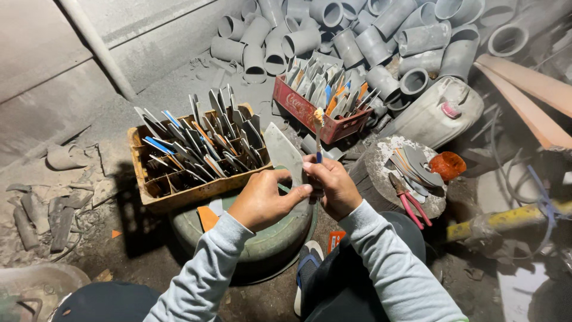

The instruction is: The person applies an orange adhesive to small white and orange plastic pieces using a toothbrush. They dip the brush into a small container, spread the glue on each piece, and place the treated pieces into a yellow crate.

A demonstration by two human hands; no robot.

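Observation:
My left hand (262, 200) grips a flat grey blade-shaped piece (283, 152) that stands upright above the fingers. Against that piece my right hand (335, 188) holds a thin brush (318, 134) upright, its worn bristle head at the top. Both hands work above a round green drum (268, 238) between my knees. Just behind the left hand sits a yellow crate (155, 194) packed with several grey blades that have blue and orange marks.
A red crate (298, 110) of more blades stands farther back. A heap of grey pipe sections (357, 42) fills the back wall. A stump (381, 179) to the right carries blades, pink-handled pliers (411, 206) and an orange lump (447, 165). A white jerrycan (435, 113) lies beside it.

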